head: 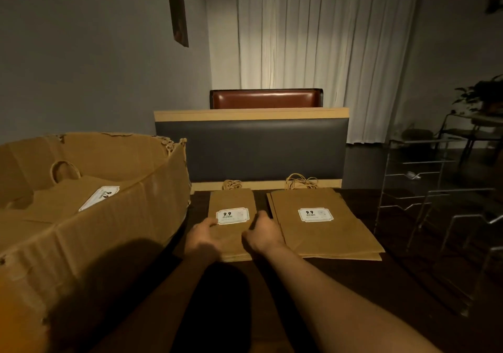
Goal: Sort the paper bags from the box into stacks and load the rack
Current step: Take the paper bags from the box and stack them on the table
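Observation:
Two stacks of flat brown paper bags with white "9.9" labels lie on the dark table. The narrow stack is in the middle and the wider stack lies to its right. My left hand holds the narrow stack at its left edge, fingers curled over it. My right hand grips the same stack at its right edge. A torn cardboard box stands at the left with more bags inside. A wire rack stands at the right, its shelves bare.
A dark padded bench back with a wooden rim runs along the far table edge. Beyond it are a brown chair back and white curtains. A second rack and a plant stand dimly at far right.

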### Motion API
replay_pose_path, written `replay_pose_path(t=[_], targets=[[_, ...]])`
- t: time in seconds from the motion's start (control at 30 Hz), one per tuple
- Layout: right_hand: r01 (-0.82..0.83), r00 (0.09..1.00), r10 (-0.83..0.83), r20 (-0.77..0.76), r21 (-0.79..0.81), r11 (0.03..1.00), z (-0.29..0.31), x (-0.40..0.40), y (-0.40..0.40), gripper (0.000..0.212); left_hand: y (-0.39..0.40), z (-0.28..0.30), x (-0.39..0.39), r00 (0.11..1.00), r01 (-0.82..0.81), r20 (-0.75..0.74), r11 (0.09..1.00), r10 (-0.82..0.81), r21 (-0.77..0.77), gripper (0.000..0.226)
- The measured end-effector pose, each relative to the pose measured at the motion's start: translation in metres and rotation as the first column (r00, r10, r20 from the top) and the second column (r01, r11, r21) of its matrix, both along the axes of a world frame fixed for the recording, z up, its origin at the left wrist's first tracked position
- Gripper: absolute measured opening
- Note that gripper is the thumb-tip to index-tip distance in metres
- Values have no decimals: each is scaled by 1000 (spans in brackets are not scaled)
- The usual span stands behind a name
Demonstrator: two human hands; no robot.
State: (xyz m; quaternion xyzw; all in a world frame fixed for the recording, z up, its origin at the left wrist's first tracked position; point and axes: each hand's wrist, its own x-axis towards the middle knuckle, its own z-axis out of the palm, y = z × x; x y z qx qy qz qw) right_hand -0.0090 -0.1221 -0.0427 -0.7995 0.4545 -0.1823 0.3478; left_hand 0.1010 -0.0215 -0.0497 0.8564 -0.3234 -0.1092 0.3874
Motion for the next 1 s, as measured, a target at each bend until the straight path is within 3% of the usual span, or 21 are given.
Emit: replay_pose_path(t=[0.1, 0.17, 0.27, 0.33, 0.4, 0.5, 0.63, 0.7, 0.8, 0.9, 0.97, 1.0], targets=[[-16, 994, 2, -111, -134, 991, 2, 0, -2, 42, -8, 6, 0, 997, -58, 57, 970, 46, 238, 49], [-62, 993, 41, -107, -201, 978, 14, -10, -7, 32, -8, 15, -8, 976, -74, 216, 947, 5, 312, 55], [-12, 997, -6, -75, -243, 970, 40, -54, -38, 23, -14, 26, -36, 929, 77, 351, 990, -115, 119, 59], [77, 984, -110, -140, -227, 971, 51, -96, -66, 23, -29, 33, -66, 950, 250, 203, 967, -238, -36, 58], [178, 930, -232, -284, -204, 963, 45, -131, -90, 34, -52, 37, -93, 932, 345, -73, 930, -356, -128, 62], [257, 882, -270, -385, -86, 963, 24, -158, -100, 40, -89, 29, -112, 855, 311, -398, 943, -332, -117, 77], [260, 891, -273, -364, -86, 962, 4, -162, -96, 44, -112, 26, -115, 815, 130, -548, 981, -188, -143, 43], [251, 901, -276, -334, -118, 961, 1, -164, -93, 45, -114, 26, -101, 732, 33, -666, 984, -142, -174, 30], [257, 935, -270, -231, -84, 963, -5, -168, -89, 42, -107, 28, -93, 559, 61, -813, 986, -164, -157, 22], [281, 958, -278, -71, 36, 959, -4, -176, -86, 60, -99, 30, -101, 624, 137, -735, 963, -265, -231, 37], [297, 921, -340, 192, 224, 928, 4, -182, -89, 75, -85, 37, -107, 680, 159, -617, 901, -397, -405, 42], [275, 856, -389, 341, 337, 900, 12, -187, -92, 80, -77, 41, -110, 693, 183, -554, 855, -463, -485, 44]])
